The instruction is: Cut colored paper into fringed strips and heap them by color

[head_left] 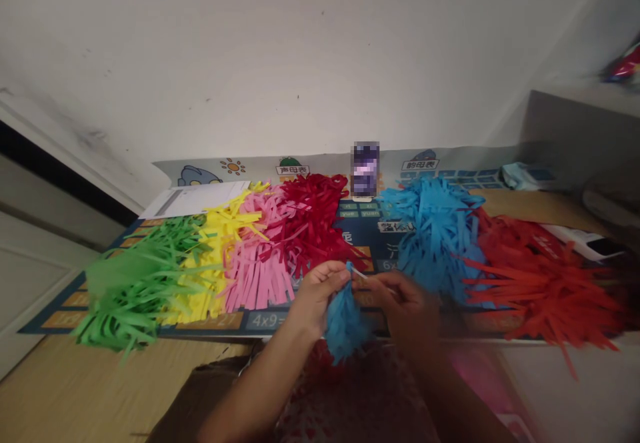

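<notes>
A blue tassel of thin strips (344,323) hangs over the near edge of the table. My left hand (320,289) pinches its gathered top between thumb and fingers. Close beside it, my right hand (403,299) is closed on the end of a thin white strip (360,273), which reaches to the top of the tassel; whether it is a string or a stick I cannot tell. Blurring hides some detail of the right fingers.
Along the patterned table mat (265,321) lie heaps of green (140,276), yellow (205,283), pink (257,276), dark red (313,223), blue (437,236) and red strips (540,283). A phone (365,169) stands against the wall. White paper (200,197) lies at back left.
</notes>
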The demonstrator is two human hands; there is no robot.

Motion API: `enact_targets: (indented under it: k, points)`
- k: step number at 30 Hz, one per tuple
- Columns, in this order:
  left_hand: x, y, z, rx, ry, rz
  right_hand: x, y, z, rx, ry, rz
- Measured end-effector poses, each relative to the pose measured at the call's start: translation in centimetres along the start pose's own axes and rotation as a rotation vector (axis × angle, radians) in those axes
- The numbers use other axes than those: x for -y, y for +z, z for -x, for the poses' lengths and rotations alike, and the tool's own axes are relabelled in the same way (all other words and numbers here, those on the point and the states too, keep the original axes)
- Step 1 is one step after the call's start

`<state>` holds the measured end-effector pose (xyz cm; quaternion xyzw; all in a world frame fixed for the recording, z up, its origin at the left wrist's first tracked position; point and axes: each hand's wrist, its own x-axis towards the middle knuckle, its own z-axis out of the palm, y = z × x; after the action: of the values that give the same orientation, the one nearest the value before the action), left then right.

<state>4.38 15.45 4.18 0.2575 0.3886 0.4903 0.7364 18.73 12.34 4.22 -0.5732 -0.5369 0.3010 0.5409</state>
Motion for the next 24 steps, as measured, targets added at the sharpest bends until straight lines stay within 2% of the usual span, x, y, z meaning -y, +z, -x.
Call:
enact_targets:
  k: [2, 5, 8, 11, 14, 17, 19, 21, 22, 24]
  points:
    - [0.2, 0.1, 0.0, 0.010, 0.034, -0.060, -0.3, 0.2, -0.1, 0.026, 0.012, 0.006]
    - [0.6, 0.1, 0.0, -0.020, 0.230, -0.206, -1.1, 0.4, -0.2, 0.145, 0.006, -0.006]
    - [0.9, -0.4, 0.2, -0.132, 0.471, -0.492, -2.0, 0.3, -0.5, 0.321, -0.008, -0.012]
    - [1.1, -1.1, 0.4, -0.120, 0.569, -0.840, -2.5, 0.2, -0.9, 0.427, -0.077, 0.092]
    - [1.2, -1.4, 0.5, -0.007, 0.597, -1.031, -2.5, 0.5, -0.9, 0.387, -0.241, 0.220]
    - [1.2, -1.2, 0.5, 0.006, 0.590, -1.018, -2.3, 0.0, -1.0, 0.277, -0.362, 0.248]
    - [1.2, -1.2, 0.8, -0.011, 0.565, -0.985, -2.3, -2.2, -2.2, 0.177, -0.320, 0.226]
    - [1.1, -1.5, 1.7, 0.069, 0.518, -1.038, -2.3, -6.1, -5.0, 0.050, -0.190, 0.217]
    - [1.1, -1.8, 2.3, 0.162, 0.480, -1.098, -2.4, -8.7, -6.9, -0.044, -0.135, 0.232]
    - [1.6, -2.9, 3.5, 0.425, 0.372, -1.227, -2.5, -14.1, -11.2, -0.161, -0.093, 0.285]
